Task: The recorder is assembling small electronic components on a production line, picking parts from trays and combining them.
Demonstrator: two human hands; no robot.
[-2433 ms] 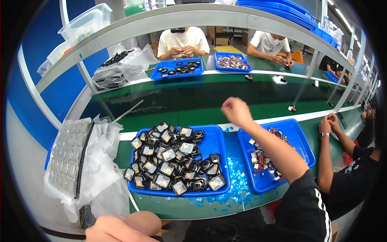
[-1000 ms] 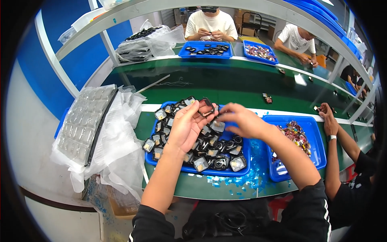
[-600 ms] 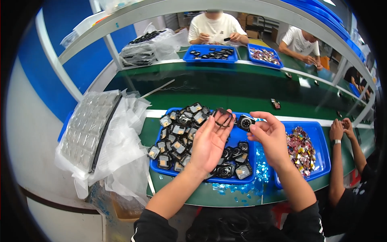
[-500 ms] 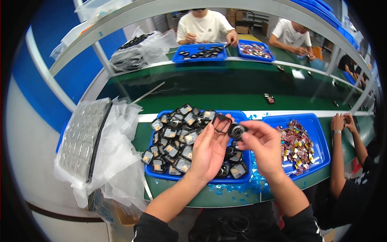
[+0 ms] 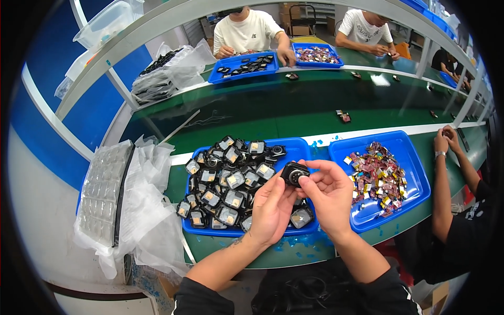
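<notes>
A black smartwatch case (image 5: 294, 173) with a round back is held between my two hands, above the right side of a blue tray (image 5: 300, 143). My left hand (image 5: 270, 212), palm up, steadies it with thumb and fingers. The thumb and fingers of my right hand (image 5: 332, 199) pinch it from the other side. In the tray lies a heap of similar black watch cases (image 5: 227, 184), many showing grey and tan insides. To the right, another blue tray (image 5: 418, 184) holds a pile of small circuit boards (image 5: 379, 181) with silver and yellow parts.
Beyond the trays runs a green conveyor belt (image 5: 283, 102) with a few small boards on it. A clear blister tray (image 5: 102, 191) and plastic sheeting (image 5: 157, 205) are at left. Co-workers sit across the belt; another person's hands (image 5: 446, 139) are at right. Metal rails cross overhead.
The open black frame and the round back piece, held apart before, are now together in my hands. The view has shifted slightly. A further board shows on the belt's far side.
</notes>
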